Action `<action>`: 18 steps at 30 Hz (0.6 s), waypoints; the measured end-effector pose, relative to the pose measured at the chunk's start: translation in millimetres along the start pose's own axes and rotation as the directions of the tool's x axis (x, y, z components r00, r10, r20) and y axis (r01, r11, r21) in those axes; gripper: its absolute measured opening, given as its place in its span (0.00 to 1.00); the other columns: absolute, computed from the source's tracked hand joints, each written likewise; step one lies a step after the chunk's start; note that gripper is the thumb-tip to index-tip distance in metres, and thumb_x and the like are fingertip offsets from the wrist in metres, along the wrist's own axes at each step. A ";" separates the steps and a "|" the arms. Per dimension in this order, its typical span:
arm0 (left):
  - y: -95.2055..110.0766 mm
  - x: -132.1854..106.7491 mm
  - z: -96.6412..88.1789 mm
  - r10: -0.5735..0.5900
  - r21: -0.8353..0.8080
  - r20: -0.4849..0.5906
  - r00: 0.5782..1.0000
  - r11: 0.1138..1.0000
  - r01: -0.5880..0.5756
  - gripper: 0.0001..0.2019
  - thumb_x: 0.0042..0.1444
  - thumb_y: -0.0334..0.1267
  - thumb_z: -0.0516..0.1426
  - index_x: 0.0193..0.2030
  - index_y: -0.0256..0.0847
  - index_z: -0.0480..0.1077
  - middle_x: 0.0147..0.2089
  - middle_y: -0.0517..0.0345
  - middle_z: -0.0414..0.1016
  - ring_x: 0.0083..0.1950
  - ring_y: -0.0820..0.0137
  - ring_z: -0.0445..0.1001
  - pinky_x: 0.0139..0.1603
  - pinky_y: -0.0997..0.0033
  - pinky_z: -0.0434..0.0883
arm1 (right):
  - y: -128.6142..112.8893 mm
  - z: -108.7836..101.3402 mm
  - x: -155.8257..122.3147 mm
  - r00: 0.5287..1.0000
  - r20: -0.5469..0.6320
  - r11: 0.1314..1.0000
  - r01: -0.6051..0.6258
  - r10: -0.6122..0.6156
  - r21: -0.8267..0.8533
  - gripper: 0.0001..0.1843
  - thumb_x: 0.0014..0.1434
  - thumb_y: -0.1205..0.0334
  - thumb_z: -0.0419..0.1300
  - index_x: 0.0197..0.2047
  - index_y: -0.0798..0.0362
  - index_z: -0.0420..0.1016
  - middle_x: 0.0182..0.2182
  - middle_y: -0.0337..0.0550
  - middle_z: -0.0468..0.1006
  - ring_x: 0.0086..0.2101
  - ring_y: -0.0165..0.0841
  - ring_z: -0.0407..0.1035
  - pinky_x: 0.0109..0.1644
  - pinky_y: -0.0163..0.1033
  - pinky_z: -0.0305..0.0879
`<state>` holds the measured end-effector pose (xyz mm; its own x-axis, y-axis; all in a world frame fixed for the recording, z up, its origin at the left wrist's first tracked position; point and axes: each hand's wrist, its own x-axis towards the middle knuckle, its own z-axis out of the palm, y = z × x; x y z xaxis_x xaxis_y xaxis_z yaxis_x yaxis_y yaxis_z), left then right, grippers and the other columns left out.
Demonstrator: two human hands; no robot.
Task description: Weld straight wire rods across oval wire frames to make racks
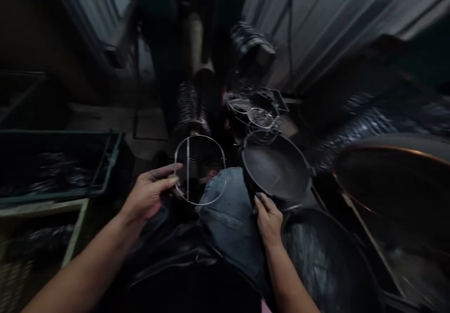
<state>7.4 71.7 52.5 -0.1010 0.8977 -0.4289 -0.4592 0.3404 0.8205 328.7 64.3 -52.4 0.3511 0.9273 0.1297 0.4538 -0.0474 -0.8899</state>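
Observation:
My left hand (152, 192) is closed in a pinch on the rim of a round wire ring (200, 170) with a cross bar, held upright above my denim-clad knee (228, 209). My right hand (268, 218) reaches to the near edge of a dark round pan (277, 168); its fingers are bent at the rim, and I cannot make out whether they grip anything. Beyond the pan lies a heap of more wire rings (256, 111).
A green crate (59, 167) of dark metal parts stands at the left, with a pale tray (42, 238) below it. Large dark basins (393, 181) fill the right. Stacks of wire parts (190, 106) and a curtain (333, 17) stand behind.

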 end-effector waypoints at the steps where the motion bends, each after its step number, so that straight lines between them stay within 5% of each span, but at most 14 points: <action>1: -0.5 -2.0 -6.4 -0.001 -0.021 -0.013 1.000 1.000 0.001 0.22 0.38 0.31 0.65 0.44 0.35 0.73 0.24 0.60 0.72 0.22 0.74 0.71 0.26 0.74 0.71 | -5.7 7.7 -5.5 0.997 0.075 1.000 0.009 -0.007 -0.027 0.24 0.49 0.46 0.59 0.42 0.56 0.75 0.35 0.48 0.74 0.39 0.41 0.68 0.47 0.45 0.62; 4: -1.2 -6.6 -24.7 -0.002 -0.057 -0.040 0.999 0.998 -0.001 0.21 0.39 0.30 0.64 0.45 0.34 0.73 0.24 0.60 0.71 0.22 0.74 0.71 0.26 0.73 0.71 | -27.7 8.8 -14.9 0.963 0.259 0.971 0.135 -0.082 -0.195 0.36 0.45 0.43 0.62 0.53 0.56 0.67 0.46 0.52 0.70 0.46 0.46 0.64 0.50 0.48 0.60; 6: -2.1 -7.6 -33.3 0.010 -0.065 -0.045 0.999 0.998 -0.013 0.21 0.40 0.30 0.63 0.44 0.34 0.73 0.23 0.60 0.71 0.21 0.75 0.70 0.25 0.74 0.69 | -51.9 2.7 -14.7 0.885 0.422 0.907 0.327 -0.196 -0.265 0.45 0.46 0.43 0.63 0.61 0.55 0.55 0.50 0.53 0.65 0.48 0.46 0.62 0.50 0.48 0.60; 8: -3.8 -7.2 -37.3 0.018 -0.073 -0.042 0.999 0.997 -0.021 0.20 0.40 0.30 0.63 0.44 0.33 0.73 0.23 0.60 0.71 0.21 0.75 0.70 0.24 0.75 0.69 | -83.5 2.0 -12.3 0.719 0.608 0.821 0.540 -0.336 -0.185 0.40 0.52 0.47 0.59 0.63 0.53 0.51 0.51 0.52 0.64 0.48 0.44 0.61 0.49 0.47 0.60; 12: -6.5 -6.8 -36.4 0.009 -0.083 -0.024 1.000 0.996 -0.011 0.20 0.39 0.30 0.64 0.44 0.33 0.73 0.23 0.59 0.72 0.21 0.72 0.71 0.25 0.72 0.69 | -142.4 26.1 -7.3 0.384 0.748 0.531 0.846 -0.542 -0.049 0.33 0.57 0.58 0.55 0.63 0.59 0.50 0.46 0.54 0.67 0.48 0.46 0.60 0.51 0.53 0.53; 14: -6.0 -8.1 -36.1 0.008 -0.089 -0.018 1.000 0.996 -0.010 0.20 0.39 0.30 0.64 0.44 0.34 0.73 0.24 0.59 0.72 0.21 0.72 0.72 0.26 0.72 0.70 | -158.3 43.1 -4.6 0.290 0.794 0.432 0.901 -0.534 -0.040 0.30 0.58 0.63 0.55 0.61 0.59 0.53 0.47 0.55 0.68 0.51 0.46 0.57 0.53 0.54 0.46; 18: -2.5 -10.3 -40.7 0.017 -0.071 0.002 1.000 0.997 -0.017 0.21 0.39 0.31 0.64 0.44 0.34 0.73 0.26 0.56 0.74 0.24 0.72 0.72 0.28 0.70 0.71 | -167.0 64.9 2.8 0.178 0.856 0.316 0.949 -0.486 -0.018 0.24 0.58 0.66 0.56 0.58 0.58 0.59 0.46 0.53 0.70 0.49 0.44 0.59 0.55 0.54 0.44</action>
<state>-26.4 50.2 39.5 -0.1071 0.9038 -0.4143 -0.5190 0.3046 0.7987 200.8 98.9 68.1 -0.8589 0.5057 0.0809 0.4910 0.8580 -0.1507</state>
